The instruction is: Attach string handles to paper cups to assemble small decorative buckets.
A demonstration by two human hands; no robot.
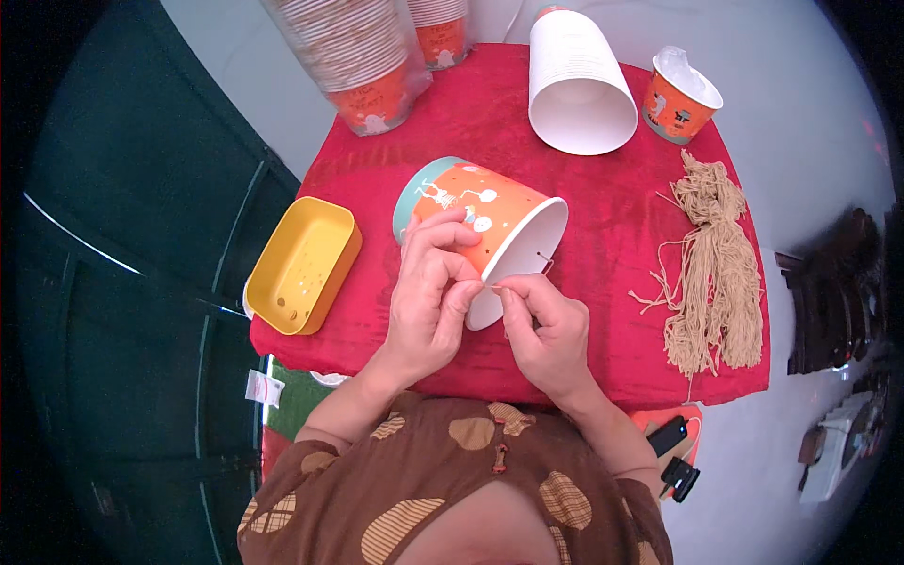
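Note:
An orange paper bucket (508, 212) with white ghostly figures and a teal base lies tilted on its side, its white mouth toward the lower right. My left hand (428, 297) grips it, fingers on the outer wall, thumb and forefinger pinched at the rim. Against that same rim spot, my right hand (546, 325) pinches a thin, pale cord end (496, 286); its fingers hide most of it. A short brown cord piece (544, 256) shows at the opposite side of the bucket's mouth.
On a red cloth-covered table (603, 348) stand a yellow plastic tub (347, 268) at left, wrapped stacked buckets (372, 99) at far left, a white nested stack (579, 85) lying at the back and a small orange bucket (673, 118) holding clear plastic. A tan yarn bundle (716, 273) lies right.

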